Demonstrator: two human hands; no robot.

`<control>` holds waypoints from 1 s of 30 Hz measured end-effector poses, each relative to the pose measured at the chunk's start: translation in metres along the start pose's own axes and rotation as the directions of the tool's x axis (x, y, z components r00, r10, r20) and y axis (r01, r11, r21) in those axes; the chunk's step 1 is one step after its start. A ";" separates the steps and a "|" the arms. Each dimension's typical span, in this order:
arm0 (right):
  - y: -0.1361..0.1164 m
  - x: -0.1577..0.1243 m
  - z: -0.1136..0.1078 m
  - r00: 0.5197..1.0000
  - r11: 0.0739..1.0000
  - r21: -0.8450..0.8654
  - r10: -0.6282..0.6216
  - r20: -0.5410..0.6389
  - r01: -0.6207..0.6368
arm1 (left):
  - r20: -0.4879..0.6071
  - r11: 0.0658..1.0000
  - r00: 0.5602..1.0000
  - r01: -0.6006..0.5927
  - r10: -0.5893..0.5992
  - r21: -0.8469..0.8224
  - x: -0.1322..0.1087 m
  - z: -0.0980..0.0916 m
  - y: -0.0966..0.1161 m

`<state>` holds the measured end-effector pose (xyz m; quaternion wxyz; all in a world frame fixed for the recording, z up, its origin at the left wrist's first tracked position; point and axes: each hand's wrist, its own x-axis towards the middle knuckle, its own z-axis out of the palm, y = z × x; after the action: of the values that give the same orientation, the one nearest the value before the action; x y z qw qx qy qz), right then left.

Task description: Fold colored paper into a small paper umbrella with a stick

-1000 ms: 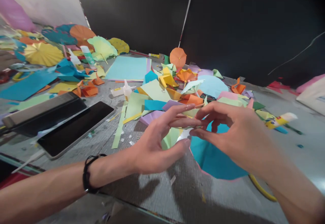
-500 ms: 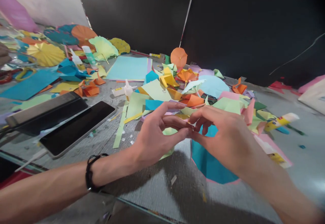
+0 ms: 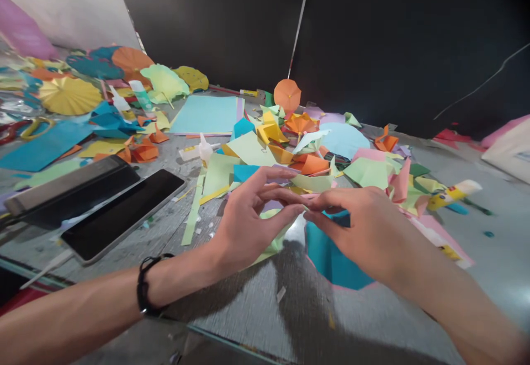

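Observation:
My left hand (image 3: 256,218) and my right hand (image 3: 356,224) meet above the table, their fingertips pinched together. Whatever lies between the fingertips is too small or hidden to make out. Under my right hand is a blue paper piece (image 3: 337,268) with a pink edge, partly covered by that hand. A light green paper piece (image 3: 271,249) shows beneath my left hand. Just beyond my fingers spreads a heap of coloured paper scraps, among them a pale green sheet (image 3: 252,148) and an orange folded piece (image 3: 311,164).
A phone (image 3: 124,216) on a cable lies at left beside a dark case (image 3: 74,188). Glue bottles (image 3: 204,149), a glue stick (image 3: 455,194), scissors (image 3: 38,128), blue sheets (image 3: 207,114) and a yellow pleated paper fan (image 3: 70,95) stand or lie around. A black panel (image 3: 372,39) rises behind.
My right fingers have straightened and drawn closer against the left fingertips. The whole view has shifted slightly, and the table things appear a little further left.

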<state>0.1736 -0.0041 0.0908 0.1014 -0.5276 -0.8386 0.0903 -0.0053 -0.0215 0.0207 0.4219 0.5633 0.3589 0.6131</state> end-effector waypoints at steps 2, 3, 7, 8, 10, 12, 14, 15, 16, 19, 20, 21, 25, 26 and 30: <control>0.000 0.000 0.000 1.000 1.000 -0.028 -0.009 -0.008 0.008 | 0.015 0.999 1.000 -0.010 0.011 -0.044 0.000 0.000 0.000; 0.000 -0.001 0.001 1.000 0.999 -0.043 -0.013 -0.016 0.012 | 0.023 0.998 1.000 -0.011 0.012 -0.062 0.000 0.000 0.001; 0.000 -0.003 0.001 0.998 0.997 -0.074 -0.031 -0.058 0.027 | 0.031 0.994 0.999 0.022 -0.019 -0.106 0.002 0.000 0.002; 0.000 -0.003 0.002 0.998 0.997 -0.076 -0.034 -0.061 0.029 | 0.030 0.993 0.999 0.033 -0.029 -0.115 0.003 0.000 0.002; -0.001 -0.002 0.002 0.997 0.996 -0.082 -0.035 -0.062 0.030 | 0.030 0.990 0.998 0.051 -0.047 -0.128 0.004 0.000 0.001; -0.002 -0.001 0.002 0.998 0.996 -0.084 -0.031 -0.056 0.026 | 0.038 0.989 0.998 0.064 -0.059 -0.131 0.004 -0.001 0.000; -0.002 0.000 0.002 0.999 0.996 -0.086 -0.026 -0.048 0.022 | 0.053 0.990 0.996 0.071 -0.065 -0.126 0.004 -0.002 -0.001; -0.003 0.001 0.002 0.999 0.996 -0.087 -0.023 -0.043 0.019 | 0.062 0.989 0.996 0.072 -0.065 -0.126 0.004 -0.002 -0.001; -0.003 0.000 0.002 0.999 0.996 -0.090 -0.021 -0.042 0.017 | 0.071 0.989 0.996 0.071 -0.062 -0.131 0.004 -0.002 -0.002; -0.003 0.000 0.002 0.999 0.995 -0.103 -0.019 -0.049 0.014 | 0.083 0.986 0.995 0.075 -0.063 -0.150 0.005 -0.003 -0.003; -0.003 -0.001 0.002 0.998 0.994 -0.109 -0.022 -0.054 0.016 | 0.082 0.986 0.994 0.080 -0.069 -0.148 0.005 -0.003 -0.002; -0.003 -0.001 0.002 0.998 0.993 -0.115 -0.027 -0.057 0.021 | 0.077 0.986 0.994 0.085 -0.075 -0.141 0.005 -0.003 -0.002; -0.002 -0.002 0.002 0.993 0.991 -0.107 -0.093 -0.071 0.085 | 0.055 0.990 0.996 0.069 -0.063 -0.122 0.005 -0.003 0.000; -0.001 -0.002 0.001 0.991 0.989 -0.098 -0.115 -0.072 0.108 | 0.054 0.991 0.997 0.059 -0.053 -0.124 0.004 -0.003 0.000; -0.001 -0.002 0.000 0.990 0.990 -0.066 -0.131 -0.046 0.128 | 0.069 0.990 0.997 0.048 -0.039 -0.131 0.004 -0.004 -0.002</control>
<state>0.1741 -0.0063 0.0910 0.1115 -0.4772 -0.8706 0.0441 -0.0088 -0.0169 0.0204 0.4832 0.5461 0.3155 0.6073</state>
